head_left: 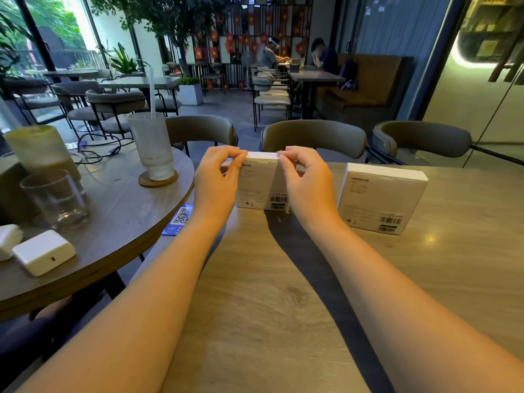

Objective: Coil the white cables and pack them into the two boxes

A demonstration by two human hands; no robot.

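Both hands (pixel 218 177) (pixel 304 180) pinching box (pixel 261 182) top.

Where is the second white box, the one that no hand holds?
In the head view the free box stands upright on the wooden table, on the right side, apart from the box that both hands pinch.

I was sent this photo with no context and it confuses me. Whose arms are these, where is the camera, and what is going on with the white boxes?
The camera sits on a person's head, looking forward and down, so the arms are theirs; no robot is involved. Their left hand and right hand pinch the top corners of a white box standing upright on a wooden table. A second white box stands apart to the right, untouched. On the round table to the left are drinking glasses and a white charger. No white cables are visible.
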